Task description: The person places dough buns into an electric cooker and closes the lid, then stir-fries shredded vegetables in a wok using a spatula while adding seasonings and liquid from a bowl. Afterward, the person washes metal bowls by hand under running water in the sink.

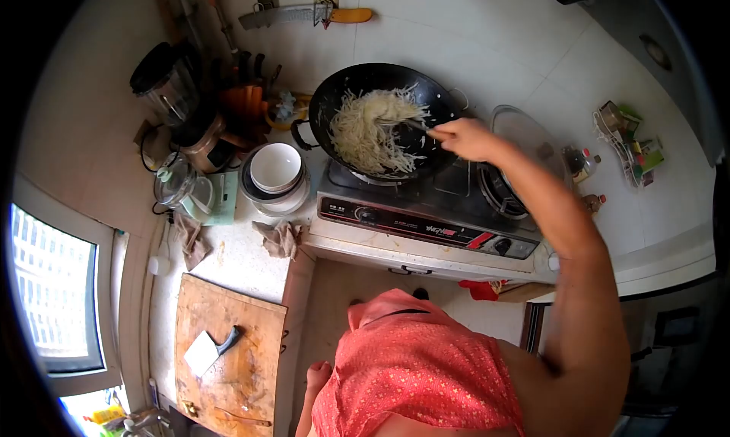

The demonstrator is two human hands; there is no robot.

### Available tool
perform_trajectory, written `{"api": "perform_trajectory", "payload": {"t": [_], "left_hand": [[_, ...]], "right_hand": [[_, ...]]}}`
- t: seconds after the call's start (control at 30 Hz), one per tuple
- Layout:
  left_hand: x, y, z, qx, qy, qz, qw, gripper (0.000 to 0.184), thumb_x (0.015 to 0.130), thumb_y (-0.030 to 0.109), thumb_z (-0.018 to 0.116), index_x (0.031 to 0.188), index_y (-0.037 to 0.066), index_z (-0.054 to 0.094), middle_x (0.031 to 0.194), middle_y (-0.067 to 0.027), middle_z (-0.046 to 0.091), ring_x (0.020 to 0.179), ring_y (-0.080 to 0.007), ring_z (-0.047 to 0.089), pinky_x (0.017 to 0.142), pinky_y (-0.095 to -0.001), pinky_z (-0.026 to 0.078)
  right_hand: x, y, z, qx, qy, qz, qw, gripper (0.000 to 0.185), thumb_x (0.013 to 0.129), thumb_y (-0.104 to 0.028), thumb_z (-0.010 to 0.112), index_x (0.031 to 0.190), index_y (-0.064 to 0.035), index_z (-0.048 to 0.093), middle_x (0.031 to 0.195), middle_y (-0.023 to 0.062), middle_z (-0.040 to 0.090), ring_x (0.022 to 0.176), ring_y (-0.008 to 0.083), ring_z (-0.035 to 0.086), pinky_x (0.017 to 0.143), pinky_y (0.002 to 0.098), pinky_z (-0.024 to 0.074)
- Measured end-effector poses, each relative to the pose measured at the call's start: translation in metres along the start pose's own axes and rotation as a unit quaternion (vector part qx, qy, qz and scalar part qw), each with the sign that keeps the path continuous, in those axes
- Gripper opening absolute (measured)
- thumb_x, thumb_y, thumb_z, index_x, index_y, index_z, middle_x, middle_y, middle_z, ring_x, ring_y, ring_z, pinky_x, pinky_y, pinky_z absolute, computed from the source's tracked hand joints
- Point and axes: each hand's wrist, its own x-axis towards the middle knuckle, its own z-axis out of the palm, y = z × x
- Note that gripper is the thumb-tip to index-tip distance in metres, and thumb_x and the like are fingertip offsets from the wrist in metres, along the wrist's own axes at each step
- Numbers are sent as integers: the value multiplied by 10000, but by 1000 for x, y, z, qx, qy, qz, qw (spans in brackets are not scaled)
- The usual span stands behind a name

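My right hand [468,139] is closed around the wooden handle of a spatula [420,125], reaching over the right side of a black wok [334,98]. The spatula's far end is among pale, thin shreds [372,129] that look like potato, heaped over the middle and left of the wok. The wok sits on the left burner of a black gas stove [433,197]. Down by my body, near the counter's edge, my left hand [318,375] is curled shut with nothing seen in it.
Stacked bowls [276,168] stand left of the stove, with a cloth [278,239] below them. A cleaver [209,351] lies on a wooden cutting board [255,311]. A blender [171,95] and glass kettle [182,187] stand at left. A glass lid [525,129] leans behind the right burner.
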Motion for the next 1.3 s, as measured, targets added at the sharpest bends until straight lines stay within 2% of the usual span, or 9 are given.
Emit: {"api": "perform_trajectory", "payload": {"t": [0.1,0.2,0.27,0.37,0.5,0.87,1.0,1.1,1.3], "left_hand": [[23,-47,2,-82,-21,-7,996,245,815,195,535,668,10,598,570,-5,549,538,-87,498,503,-293,415],[20,-49,-1,3,55,3,998,253,808,217,546,702,2,627,590,-17,581,565,-90,527,529,-299,439],[21,-56,-3,34,24,-32,999,254,803,232,555,745,3,648,614,-29,603,581,-92,540,542,-303,446],[23,-64,-3,29,14,-29,999,250,807,222,555,741,-2,643,603,-21,593,570,-95,534,532,-297,439],[31,-71,1,25,5,-23,999,249,815,212,553,731,-6,640,601,-18,589,562,-96,528,524,-291,432],[28,-77,2,-37,59,-35,997,220,810,181,558,757,-19,632,655,-33,612,598,-112,554,541,-294,447],[20,-56,-5,-9,20,-33,999,236,805,195,556,728,-15,630,624,-34,608,595,-105,548,542,-299,442],[26,-54,-5,22,25,-11,999,250,802,209,549,708,-11,621,588,-38,589,577,-95,529,533,-304,430],[26,-53,-2,29,10,-6,1000,253,807,206,535,697,-11,606,576,-43,570,557,-104,515,514,-316,418]], "right_hand": [[-12,-10,-23,83,-81,-44,992,382,808,-129,611,1184,-67,580,872,96,672,723,158,597,686,291,469],[-49,-47,-88,-89,-129,-143,977,423,846,-56,573,1262,-21,512,952,30,660,619,88,527,549,244,457],[-78,-82,-113,-73,-223,117,965,389,899,-120,517,1284,-63,504,864,54,650,536,77,510,472,236,440],[-67,-98,-92,-32,-279,105,954,378,935,-196,468,1301,-105,492,726,46,606,470,67,482,413,225,407],[-1,-52,4,82,-47,60,994,353,921,-376,506,1160,-130,589,625,25,542,440,98,457,429,266,412],[12,-13,1,147,77,103,981,326,920,-285,501,1185,-122,597,615,24,528,427,90,442,399,255,398],[-27,-49,-5,-5,-60,23,998,390,816,-164,618,1193,-74,574,1091,168,626,1004,260,615,858,304,455],[-49,-20,-62,-44,-116,-95,988,420,779,-119,631,1191,-53,574,1110,158,624,1018,240,614,874,314,463],[-51,-40,-94,-394,-47,84,914,334,738,-136,623,1061,-211,655,970,30,664,916,259,622,756,366,489]]}}
